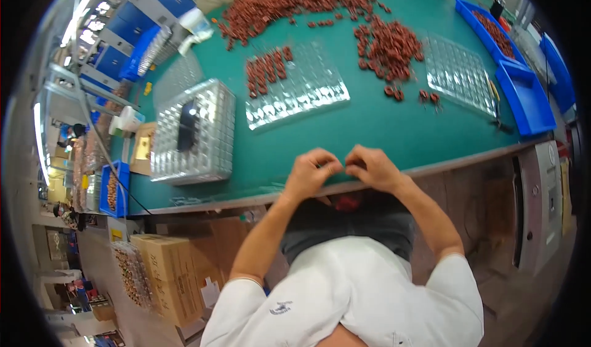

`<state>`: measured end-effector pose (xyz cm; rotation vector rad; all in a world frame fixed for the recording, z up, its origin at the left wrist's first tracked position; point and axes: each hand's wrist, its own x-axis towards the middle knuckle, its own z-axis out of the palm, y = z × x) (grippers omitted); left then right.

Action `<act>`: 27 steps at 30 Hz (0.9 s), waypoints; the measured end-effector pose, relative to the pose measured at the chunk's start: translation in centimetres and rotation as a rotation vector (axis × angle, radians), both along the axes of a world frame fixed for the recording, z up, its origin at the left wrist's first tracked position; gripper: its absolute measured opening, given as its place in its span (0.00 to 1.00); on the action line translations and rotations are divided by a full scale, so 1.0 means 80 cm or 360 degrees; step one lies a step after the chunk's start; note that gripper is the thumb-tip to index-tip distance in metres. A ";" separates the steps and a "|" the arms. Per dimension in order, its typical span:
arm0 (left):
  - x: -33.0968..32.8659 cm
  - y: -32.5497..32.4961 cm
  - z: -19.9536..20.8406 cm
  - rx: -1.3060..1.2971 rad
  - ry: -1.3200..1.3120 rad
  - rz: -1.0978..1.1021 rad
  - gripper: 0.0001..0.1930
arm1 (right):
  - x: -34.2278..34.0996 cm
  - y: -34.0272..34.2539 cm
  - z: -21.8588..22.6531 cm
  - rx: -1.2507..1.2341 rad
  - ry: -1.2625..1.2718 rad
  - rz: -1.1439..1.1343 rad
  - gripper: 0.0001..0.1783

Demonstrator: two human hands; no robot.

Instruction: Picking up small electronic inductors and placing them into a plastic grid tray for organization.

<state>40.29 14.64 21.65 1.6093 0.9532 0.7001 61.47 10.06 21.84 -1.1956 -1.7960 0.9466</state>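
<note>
My left hand [313, 171] and my right hand [374, 167] are held close together at the table's near edge. Thumb and fingertips are pinched on both; whatever lies between them is too small to make out. Beyond the hands a clear plastic tray [308, 88] has several rows of small red-brown ring-shaped parts [266, 72] in its left cells. To its right is a heap of the same parts, some with thin wire leads [391, 48]. A few loose ones [429, 97] lie near that heap.
A stack of clear trays [212, 144] with a dark flat object [186, 125] on top stands left. A larger heap [289, 5] covers the far side. Another clear tray [458, 73] and blue bins [523, 97] sit right. Below left are cardboard boxes [166, 273].
</note>
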 end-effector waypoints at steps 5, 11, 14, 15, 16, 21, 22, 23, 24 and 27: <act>0.006 -0.011 -0.015 -0.0384 -0.0326 0.0071 0.06 | -0.001 -0.033 -0.005 0.0076 0.0127 0.0017 0.09; 0.016 0.007 -0.025 -0.0646 -0.0934 0.0155 0.08 | -0.005 0.007 -0.046 -0.0191 0.0693 -0.0150 0.10; 0.015 0.025 -0.044 -0.0555 -0.0986 0.0131 0.08 | -0.004 0.023 -0.056 -0.0228 0.0760 -0.0147 0.11; 0.015 0.031 -0.046 -0.0516 -0.1023 0.0127 0.09 | -0.004 0.032 -0.056 -0.0193 0.0727 -0.0151 0.11; 0.014 0.030 -0.043 -0.0508 -0.1021 0.0127 0.09 | -0.004 0.033 -0.054 -0.0186 0.0730 -0.0147 0.11; 0.005 0.019 0.010 -0.0583 -0.0684 0.0211 0.09 | -0.007 0.036 -0.027 -0.0160 0.0797 -0.0256 0.09; 0.001 0.012 0.008 -0.0424 -0.0606 0.0146 0.09 | -0.008 0.030 -0.023 -0.0194 0.0756 -0.0283 0.09; -0.002 -0.008 -0.001 -0.0293 -0.0520 0.0105 0.10 | -0.009 0.014 -0.025 -0.0261 0.0718 -0.0304 0.09; -0.005 -0.028 -0.002 -0.0342 -0.0369 0.0088 0.09 | -0.011 -0.002 -0.024 -0.0229 0.0628 -0.0289 0.09; -0.013 -0.039 0.018 -0.0415 -0.0122 0.0052 0.07 | -0.020 -0.015 -0.004 -0.0252 0.0561 -0.0275 0.09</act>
